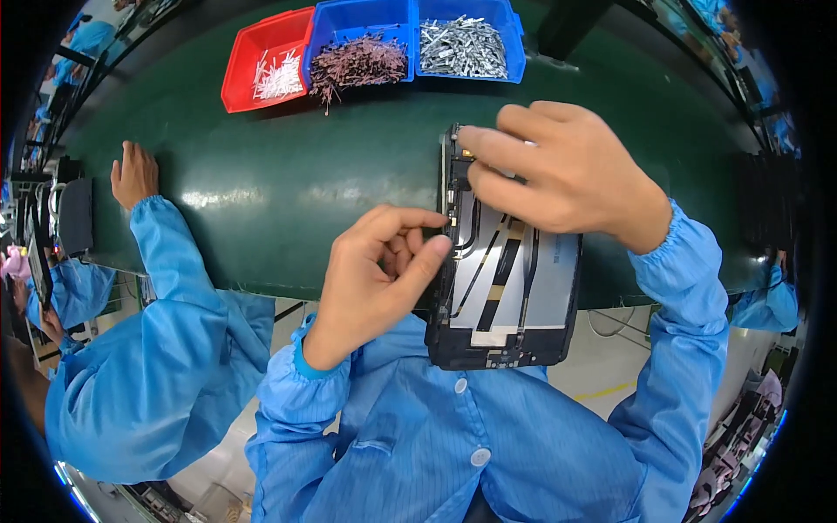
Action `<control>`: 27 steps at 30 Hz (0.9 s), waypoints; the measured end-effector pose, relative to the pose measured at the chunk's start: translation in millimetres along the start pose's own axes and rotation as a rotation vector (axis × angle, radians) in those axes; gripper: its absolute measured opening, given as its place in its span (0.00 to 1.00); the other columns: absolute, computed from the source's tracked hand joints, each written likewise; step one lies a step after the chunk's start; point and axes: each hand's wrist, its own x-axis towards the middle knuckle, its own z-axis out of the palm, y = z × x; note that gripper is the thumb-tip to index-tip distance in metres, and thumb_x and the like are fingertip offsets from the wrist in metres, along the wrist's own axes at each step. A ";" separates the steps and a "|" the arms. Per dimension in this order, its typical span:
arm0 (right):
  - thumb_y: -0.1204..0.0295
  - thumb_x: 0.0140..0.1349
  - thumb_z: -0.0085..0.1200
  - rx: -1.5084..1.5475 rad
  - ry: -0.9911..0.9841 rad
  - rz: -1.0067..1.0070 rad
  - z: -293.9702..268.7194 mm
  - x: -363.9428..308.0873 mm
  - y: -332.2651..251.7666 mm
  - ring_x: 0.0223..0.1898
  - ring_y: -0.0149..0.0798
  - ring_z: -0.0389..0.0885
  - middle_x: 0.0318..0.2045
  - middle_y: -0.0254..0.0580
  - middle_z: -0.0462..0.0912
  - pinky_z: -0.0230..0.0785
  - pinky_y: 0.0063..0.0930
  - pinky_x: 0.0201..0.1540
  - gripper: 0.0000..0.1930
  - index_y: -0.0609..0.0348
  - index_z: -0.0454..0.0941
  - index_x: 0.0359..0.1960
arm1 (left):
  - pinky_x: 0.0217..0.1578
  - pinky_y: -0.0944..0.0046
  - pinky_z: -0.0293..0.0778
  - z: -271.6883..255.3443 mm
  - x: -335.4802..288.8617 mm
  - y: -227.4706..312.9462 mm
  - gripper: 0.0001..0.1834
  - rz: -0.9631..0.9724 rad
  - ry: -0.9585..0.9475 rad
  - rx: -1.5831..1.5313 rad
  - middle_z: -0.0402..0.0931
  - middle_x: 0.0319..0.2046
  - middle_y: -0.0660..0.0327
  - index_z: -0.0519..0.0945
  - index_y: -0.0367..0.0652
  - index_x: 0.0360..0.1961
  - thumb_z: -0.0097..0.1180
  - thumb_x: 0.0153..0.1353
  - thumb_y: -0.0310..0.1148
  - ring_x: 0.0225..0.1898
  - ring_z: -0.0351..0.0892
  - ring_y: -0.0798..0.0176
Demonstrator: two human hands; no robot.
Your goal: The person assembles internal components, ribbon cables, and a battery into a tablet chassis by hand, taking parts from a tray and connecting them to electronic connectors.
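An opened tablet (549, 279) with a black frame, a silver inner plate, dark cables and tape strips rests partly over the table's near edge. At its left edge, my left hand (370, 275) is closed, thumb and index fingertips pinching the frame by a small light part. My right hand (558, 170) reaches over the tablet's far end with fingers bent and pressed together at the far left corner. Whatever those fingertips hold is too small or hidden to make out. The right hand covers much of the tablet's upper part.
Along the far side of the green table (288, 174) stand a red bin (234, 87) of white strips, a blue bin (324, 19) of brownish small parts and another blue bin (516, 61) of silvery parts. A co-worker's hand (135, 174) lies on the table at left.
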 end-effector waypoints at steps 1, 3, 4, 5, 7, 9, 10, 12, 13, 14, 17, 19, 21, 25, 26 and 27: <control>0.67 0.42 0.58 0.007 -0.002 0.001 -1.3 -1.0 0.5 0.31 0.33 0.74 0.33 0.34 0.74 0.68 0.26 0.24 0.09 0.54 0.73 0.24 | 0.29 0.77 0.62 0.2 0.2 4.2 0.10 -0.007 0.000 -0.002 0.68 0.27 0.72 0.82 0.34 0.45 0.61 0.64 0.25 0.28 0.64 0.80; 0.67 0.42 0.58 0.054 0.055 0.054 -3.4 -3.6 -1.7 0.31 0.32 0.74 0.34 0.34 0.74 0.69 0.26 0.25 0.10 0.54 0.74 0.26 | 0.26 0.75 0.57 2.2 0.8 9.2 0.07 -0.037 -0.112 0.072 0.62 0.24 0.73 0.85 0.35 0.40 0.63 0.62 0.25 0.26 0.59 0.79; 0.68 0.43 0.57 0.051 0.035 0.026 -6.9 -2.0 0.5 0.30 0.31 0.74 0.34 0.34 0.74 0.71 0.26 0.24 0.10 0.55 0.75 0.29 | 0.25 0.73 0.54 5.9 1.3 6.8 0.05 -0.032 -0.095 0.013 0.60 0.23 0.72 0.86 0.34 0.37 0.64 0.61 0.24 0.25 0.57 0.79; 0.68 0.43 0.57 0.066 0.030 0.031 -5.0 -2.3 -6.0 0.30 0.31 0.74 0.34 0.34 0.74 0.71 0.26 0.24 0.10 0.55 0.75 0.29 | 0.25 0.73 0.54 6.5 3.5 5.8 0.04 -0.019 -0.100 -0.029 0.58 0.22 0.72 0.86 0.33 0.35 0.64 0.60 0.23 0.24 0.56 0.78; 0.67 0.44 0.57 0.024 0.061 0.112 -3.5 -0.9 -17.3 0.29 0.31 0.75 0.36 0.34 0.75 0.71 0.25 0.23 0.12 0.56 0.76 0.31 | 0.26 0.74 0.59 2.0 9.3 11.5 0.04 -0.089 -0.184 -0.065 0.66 0.23 0.72 0.85 0.33 0.36 0.64 0.60 0.22 0.26 0.62 0.79; 0.65 0.45 0.57 0.210 0.024 0.071 -17.8 -2.1 -37.6 0.28 0.30 0.76 0.35 0.35 0.77 0.70 0.24 0.21 0.12 0.59 0.77 0.28 | 0.29 0.75 0.63 -4.1 17.3 5.6 0.05 -0.116 -0.267 -0.132 0.71 0.25 0.71 0.85 0.33 0.37 0.63 0.61 0.23 0.28 0.66 0.79; 0.66 0.45 0.57 0.216 0.058 0.016 -18.0 -3.1 -48.7 0.26 0.30 0.75 0.32 0.35 0.75 0.68 0.24 0.20 0.10 0.59 0.77 0.25 | 0.31 0.76 0.66 -6.2 22.4 2.4 0.05 -0.141 -0.340 -0.193 0.76 0.28 0.70 0.85 0.32 0.37 0.63 0.62 0.24 0.29 0.70 0.79; 0.67 0.45 0.57 0.227 0.096 -0.045 -17.9 -7.5 -69.0 0.25 0.30 0.73 0.30 0.36 0.74 0.66 0.24 0.19 0.09 0.59 0.76 0.22 | 0.33 0.76 0.69 -8.2 33.8 6.5 0.06 -0.228 -0.382 -0.213 0.79 0.30 0.67 0.85 0.32 0.38 0.63 0.63 0.24 0.31 0.73 0.78; 0.68 0.43 0.57 0.239 -0.004 -0.059 -20.0 -11.2 -77.4 0.24 0.29 0.72 0.29 0.35 0.74 0.61 0.23 0.19 0.13 0.60 0.79 0.31 | 0.36 0.76 0.72 -9.5 39.6 9.6 0.07 -0.310 -0.433 -0.234 0.82 0.33 0.65 0.85 0.32 0.39 0.63 0.63 0.25 0.33 0.76 0.77; 0.69 0.41 0.58 0.251 -0.105 -0.073 -19.4 -13.8 -82.1 0.23 0.29 0.70 0.29 0.34 0.74 0.56 0.21 0.19 0.20 0.62 0.82 0.39 | 0.35 0.76 0.72 -12.6 45.2 11.0 0.08 -0.284 -0.487 -0.226 0.82 0.32 0.64 0.85 0.32 0.40 0.64 0.63 0.27 0.33 0.76 0.78; 0.69 0.43 0.56 0.135 -0.128 0.030 -6.5 -17.2 -85.6 0.22 0.30 0.68 0.24 0.35 0.68 0.58 0.24 0.17 0.07 0.59 0.75 0.20 | 0.35 0.77 0.72 -12.5 48.1 12.2 0.08 -0.266 -0.536 -0.266 0.83 0.32 0.65 0.85 0.32 0.39 0.63 0.63 0.27 0.33 0.75 0.80; 0.68 0.44 0.56 0.132 -0.106 0.048 -1.3 -19.1 -81.2 0.21 0.30 0.68 0.25 0.35 0.69 0.60 0.24 0.18 0.07 0.59 0.75 0.20 | 0.34 0.78 0.70 -10.2 47.3 16.8 0.08 -0.259 -0.497 -0.231 0.81 0.31 0.67 0.84 0.32 0.40 0.63 0.64 0.27 0.32 0.74 0.80; 0.69 0.45 0.57 0.251 -0.067 0.094 -1.7 -19.4 -78.2 0.19 0.31 0.70 0.26 0.36 0.71 0.63 0.26 0.18 0.06 0.58 0.76 0.21 | 0.32 0.79 0.69 -9.3 42.3 18.8 0.08 -0.255 -0.456 -0.195 0.79 0.30 0.69 0.83 0.32 0.41 0.62 0.64 0.26 0.31 0.72 0.81; 0.71 0.47 0.59 0.510 -0.123 0.288 -7.8 -22.0 -73.3 0.18 0.35 0.73 0.28 0.36 0.72 0.65 0.29 0.19 0.05 0.57 0.78 0.24 | 0.28 0.79 0.61 -13.7 15.2 7.0 0.10 -0.281 -0.366 -0.143 0.66 0.25 0.75 0.75 0.37 0.43 0.60 0.63 0.22 0.28 0.64 0.83; 0.71 0.49 0.60 0.593 -0.165 0.397 -9.7 -23.1 -72.6 0.20 0.38 0.76 0.28 0.37 0.74 0.66 0.31 0.19 0.05 0.58 0.79 0.25 | 0.28 0.79 0.60 -15.1 8.9 6.5 0.10 -0.304 -0.368 -0.139 0.65 0.25 0.75 0.73 0.38 0.42 0.61 0.62 0.22 0.28 0.64 0.83; 0.72 0.50 0.62 0.673 -0.207 0.504 -11.7 -23.0 -72.2 0.21 0.41 0.78 0.29 0.37 0.76 0.68 0.34 0.20 0.05 0.58 0.80 0.26 | 0.28 0.78 0.59 -15.5 2.7 6.0 0.11 -0.324 -0.368 -0.134 0.64 0.26 0.74 0.72 0.39 0.41 0.61 0.62 0.22 0.29 0.63 0.83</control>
